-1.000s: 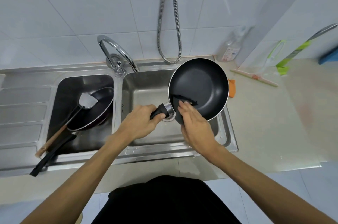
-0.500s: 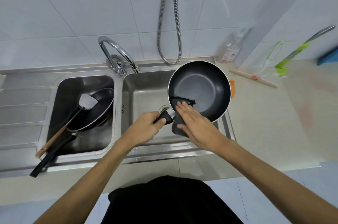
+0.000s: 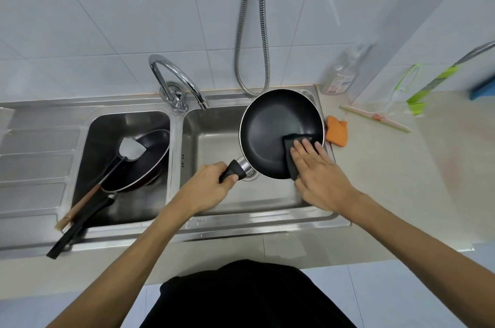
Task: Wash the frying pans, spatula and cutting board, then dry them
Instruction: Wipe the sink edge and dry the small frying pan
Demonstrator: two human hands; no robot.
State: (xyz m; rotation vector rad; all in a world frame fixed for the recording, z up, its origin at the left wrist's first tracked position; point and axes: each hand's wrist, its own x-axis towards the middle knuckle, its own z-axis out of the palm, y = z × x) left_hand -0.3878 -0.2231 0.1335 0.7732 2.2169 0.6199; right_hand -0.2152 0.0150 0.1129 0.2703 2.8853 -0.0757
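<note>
The clear bottle (image 3: 344,68) by the wall is carrying a white label (image 3: 339,83) with blue and red print, too blurred to read.

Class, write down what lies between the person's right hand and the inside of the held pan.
A dark scrubbing pad, pressed flat by the right hand against the inner wall of the pan; the head view shows it.
</note>
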